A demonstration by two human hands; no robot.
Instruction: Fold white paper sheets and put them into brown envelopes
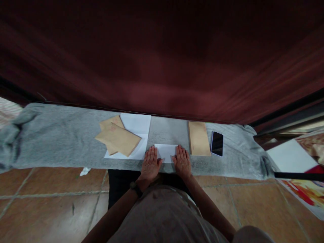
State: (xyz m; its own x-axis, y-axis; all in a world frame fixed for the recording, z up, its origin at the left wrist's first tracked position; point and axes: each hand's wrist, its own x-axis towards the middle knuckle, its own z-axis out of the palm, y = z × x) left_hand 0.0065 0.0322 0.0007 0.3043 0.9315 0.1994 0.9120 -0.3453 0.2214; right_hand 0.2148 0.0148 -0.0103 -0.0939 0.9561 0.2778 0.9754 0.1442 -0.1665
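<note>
Lower centre of the frame, the left hand [150,166] and right hand [183,163] are lying open and flat, gripping nothing. Between them, the white paper [166,153] is resting on the cloth-covered surface [71,138], its long axis running left to right; each hand is covering one short end, neither sitting nearer. Beyond, left of centre, brown envelopes [121,139] are overlapping white sheets [139,123]; right of centre, an envelope stack [199,139] is lying beside a smartphone [217,143].
</note>
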